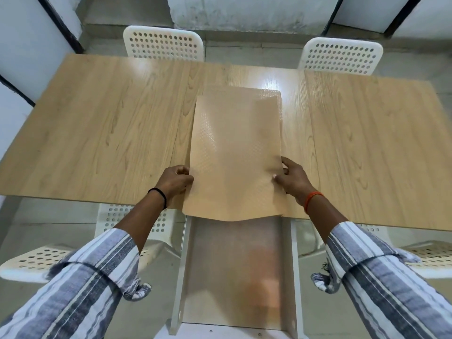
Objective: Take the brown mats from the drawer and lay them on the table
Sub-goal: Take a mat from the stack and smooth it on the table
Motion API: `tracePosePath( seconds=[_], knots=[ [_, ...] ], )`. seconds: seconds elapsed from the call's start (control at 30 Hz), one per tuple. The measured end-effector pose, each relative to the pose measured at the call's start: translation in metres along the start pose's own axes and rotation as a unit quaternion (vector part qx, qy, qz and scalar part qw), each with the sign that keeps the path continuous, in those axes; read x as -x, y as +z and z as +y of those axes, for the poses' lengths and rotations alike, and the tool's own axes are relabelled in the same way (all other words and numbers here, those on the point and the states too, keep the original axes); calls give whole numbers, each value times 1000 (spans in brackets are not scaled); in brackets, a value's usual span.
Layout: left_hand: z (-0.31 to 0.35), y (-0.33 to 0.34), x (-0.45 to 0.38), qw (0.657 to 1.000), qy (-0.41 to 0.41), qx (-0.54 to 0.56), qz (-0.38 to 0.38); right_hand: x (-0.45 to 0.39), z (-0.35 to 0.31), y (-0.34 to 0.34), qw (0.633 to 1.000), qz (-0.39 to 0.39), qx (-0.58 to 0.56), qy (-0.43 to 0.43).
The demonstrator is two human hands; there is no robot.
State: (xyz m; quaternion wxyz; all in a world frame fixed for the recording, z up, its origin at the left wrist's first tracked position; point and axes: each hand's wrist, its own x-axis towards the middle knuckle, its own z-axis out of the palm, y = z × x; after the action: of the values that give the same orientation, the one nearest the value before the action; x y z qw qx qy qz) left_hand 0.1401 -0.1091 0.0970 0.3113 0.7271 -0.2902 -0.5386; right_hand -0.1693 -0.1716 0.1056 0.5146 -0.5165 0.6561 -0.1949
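While the drawer [234,272] stands pulled out from under the near edge of the table [97,123], the person holds a brown mat [234,155] by its two long sides. The mat lies lengthwise across the middle of the table, its far end reaching toward the far edge and its near end hanging a little over the near edge, sagging above the open drawer. A second mat edge [280,104] shows just beyond and to the right of the top one, so at least two sheets are stacked there, slightly offset. The surface has a fine embossed dot pattern that catches the light.

The left hand [177,179] is closed on the mat's left edge, fingers curled around it, a black band on the wrist. The right hand [292,177] pinches the right edge, thumb on top of the sheet and fingers spread beside it, with an orange thread on the wrist. Both sleeves are striped grey and white and rolled back.

Inside the drawer a blurred brownish sheet lines the bottom; I cannot tell whether it is another mat. The drawer walls are white.

Two white perforated chairs [163,45] stand at the far edge of the table, and two more are tucked at the near edge, one on each side of the drawer.
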Motion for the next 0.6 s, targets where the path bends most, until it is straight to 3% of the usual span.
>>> tracePosePath(
  seconds=[0.2,0.4,0.6],
  knots=[
    [12,10,-4,998,10,56,30,11,6,0,998,19,-22,-47],
    [27,25,1,996,62,61,-30,34,9,-24,991,88,-26,-100],
    [45,65,19,992,103,59,-40,67,28,-67,979,135,-63,-137]
  ],
)
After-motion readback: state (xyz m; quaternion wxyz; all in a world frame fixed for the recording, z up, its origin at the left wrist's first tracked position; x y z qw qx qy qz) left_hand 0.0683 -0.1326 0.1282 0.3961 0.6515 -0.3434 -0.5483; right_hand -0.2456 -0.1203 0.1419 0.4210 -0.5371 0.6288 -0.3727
